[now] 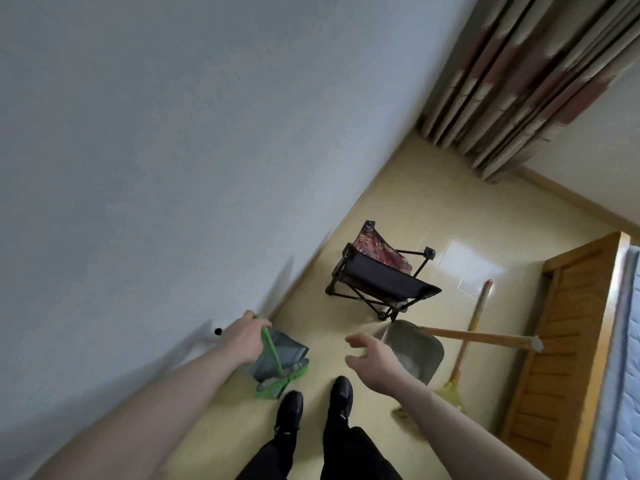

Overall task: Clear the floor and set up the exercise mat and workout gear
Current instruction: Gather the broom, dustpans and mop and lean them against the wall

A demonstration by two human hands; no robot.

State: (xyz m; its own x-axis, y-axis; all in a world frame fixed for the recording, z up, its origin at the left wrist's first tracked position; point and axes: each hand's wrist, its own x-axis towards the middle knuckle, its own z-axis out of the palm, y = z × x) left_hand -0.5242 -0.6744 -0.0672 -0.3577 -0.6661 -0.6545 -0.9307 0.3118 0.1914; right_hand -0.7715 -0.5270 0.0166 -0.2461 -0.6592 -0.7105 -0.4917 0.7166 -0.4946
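Here, a strip of tiled floor (398, 188) runs between a pale wall (173, 133) and a wooden bed frame (568, 341), ending at curtains (519, 81). A folding chair (377, 275) stands mid-floor. Nearby lie a grey dustpan (415, 348) and a yellow broom (464, 344). The left hand (242, 337) grips a green broom (272, 351) standing beside the wall. The right hand (374, 355) hovers with fingers spread, holding nothing.

A bedroom in a home.
Patterned curtains (519, 74) hang to a glossy tiled floor (433, 209), a wooden bed frame (568, 341) carries a quilted mattress (627, 375), and a folding camp chair (381, 275) stands near the plain wall (173, 150).
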